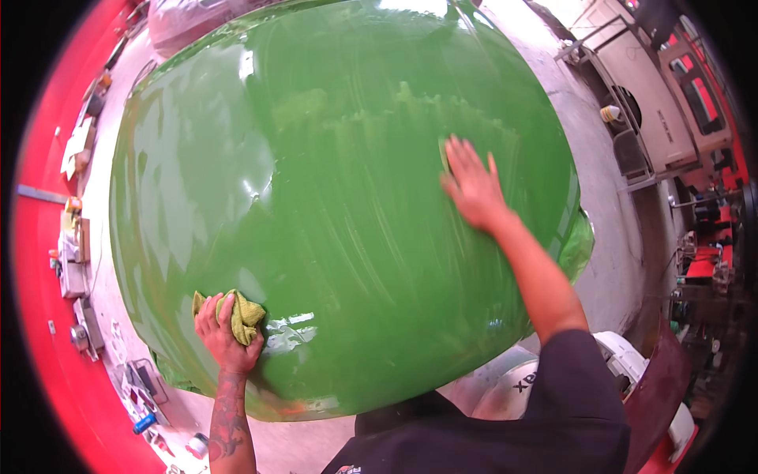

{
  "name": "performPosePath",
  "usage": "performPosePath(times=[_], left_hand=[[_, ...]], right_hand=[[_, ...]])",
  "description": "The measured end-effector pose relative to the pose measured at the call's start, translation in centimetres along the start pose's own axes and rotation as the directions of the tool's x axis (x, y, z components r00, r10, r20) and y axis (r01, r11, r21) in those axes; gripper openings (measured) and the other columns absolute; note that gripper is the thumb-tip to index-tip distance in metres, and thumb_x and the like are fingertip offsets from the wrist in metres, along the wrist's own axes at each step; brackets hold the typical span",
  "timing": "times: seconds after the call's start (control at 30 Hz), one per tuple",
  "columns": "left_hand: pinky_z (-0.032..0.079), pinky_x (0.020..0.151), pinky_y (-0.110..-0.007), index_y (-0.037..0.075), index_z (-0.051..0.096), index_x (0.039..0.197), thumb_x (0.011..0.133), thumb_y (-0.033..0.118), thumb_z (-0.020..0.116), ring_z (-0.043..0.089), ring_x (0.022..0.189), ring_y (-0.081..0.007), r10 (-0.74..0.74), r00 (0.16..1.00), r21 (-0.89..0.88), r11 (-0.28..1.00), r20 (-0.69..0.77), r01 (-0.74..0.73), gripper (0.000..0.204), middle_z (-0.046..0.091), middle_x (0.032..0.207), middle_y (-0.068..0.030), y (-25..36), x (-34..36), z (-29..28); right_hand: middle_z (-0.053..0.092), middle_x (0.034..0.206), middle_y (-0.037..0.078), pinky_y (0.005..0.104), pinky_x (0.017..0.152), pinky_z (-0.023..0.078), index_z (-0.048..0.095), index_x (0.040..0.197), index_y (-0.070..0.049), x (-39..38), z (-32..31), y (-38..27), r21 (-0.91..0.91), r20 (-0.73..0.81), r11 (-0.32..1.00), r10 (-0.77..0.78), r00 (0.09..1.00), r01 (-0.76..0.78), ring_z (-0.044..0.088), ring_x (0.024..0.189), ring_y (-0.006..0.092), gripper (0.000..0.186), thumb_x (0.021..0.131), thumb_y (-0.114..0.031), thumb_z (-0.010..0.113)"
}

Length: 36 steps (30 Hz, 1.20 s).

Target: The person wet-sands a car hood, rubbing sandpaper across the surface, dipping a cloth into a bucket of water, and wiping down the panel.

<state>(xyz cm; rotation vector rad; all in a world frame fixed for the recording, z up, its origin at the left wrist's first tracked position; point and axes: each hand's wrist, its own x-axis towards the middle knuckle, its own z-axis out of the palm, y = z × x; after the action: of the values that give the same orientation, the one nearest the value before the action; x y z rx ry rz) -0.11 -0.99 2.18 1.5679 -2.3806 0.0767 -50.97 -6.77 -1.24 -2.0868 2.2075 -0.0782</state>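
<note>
A large glossy green car panel (332,197) fills the middle, with pale streaks and a hazy smear across its surface. At its near left, my left hand (225,328) is closed around a bunched yellow-green cloth (243,316) and rests on the paint. Farther off and to the right, my right hand (476,186) lies flat on the panel, slightly blurred, its fingers stretched out and the thumb-side finger apart. A thin yellowish edge (444,155) shows beside its fingers; what it belongs to is hidden under the hand.
A red wall (51,261) runs along the left, with boxes and tools (75,253) at its foot. On the right stand a metal-framed cart (632,103) and cluttered shelves (711,268). Near my right elbow is a pale rounded container (505,387). Something covered in plastic (189,20) stands at the far left.
</note>
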Motion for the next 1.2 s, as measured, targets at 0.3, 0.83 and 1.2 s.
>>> performPosePath(times=[0.3,0.83,1.2], left_hand=[[0.028,0.106,-0.052,0.016,0.051,0.131,0.068,0.042,0.064,0.045,0.125,-0.0346,-0.030,0.999,-0.013,0.999,0.023,0.030,0.070,0.051,0.129,-0.0117,-0.8,-0.2,-0.3],[0.027,0.106,-0.053,0.019,0.053,0.131,0.069,0.056,0.064,0.044,0.126,-0.0336,-0.049,0.999,-0.058,0.997,0.013,0.050,0.073,0.050,0.130,-0.0107,-1.0,-0.2,-0.1],[0.026,0.107,-0.053,0.022,0.054,0.132,0.069,0.058,0.064,0.043,0.126,-0.0327,-0.072,0.997,-0.018,0.997,0.032,0.072,0.074,0.050,0.130,-0.0081,-1.1,-0.6,-0.3]], right_hand=[[0.016,0.161,0.006,0.0591,0.116,0.011,0.021,0.154,-0.017,2.8,0.1,-3.8,0.011,-0.013,0.991,-0.136,0.991,0.136,0.016,0.148,0.0271,0.060,0.100,-0.039,0.038],[0.015,0.161,0.005,0.0574,0.118,0.010,0.021,0.154,-0.017,16.1,0.3,-13.6,0.022,-0.030,0.971,-0.238,0.971,0.239,0.013,0.149,0.0263,0.060,0.101,-0.045,0.031],[0.014,0.162,0.005,0.0568,0.118,0.007,0.021,0.154,-0.017,7.7,-0.6,-17.8,-0.049,0.084,0.840,-0.536,0.840,0.540,0.014,0.149,0.0250,0.062,0.100,-0.046,0.032]])
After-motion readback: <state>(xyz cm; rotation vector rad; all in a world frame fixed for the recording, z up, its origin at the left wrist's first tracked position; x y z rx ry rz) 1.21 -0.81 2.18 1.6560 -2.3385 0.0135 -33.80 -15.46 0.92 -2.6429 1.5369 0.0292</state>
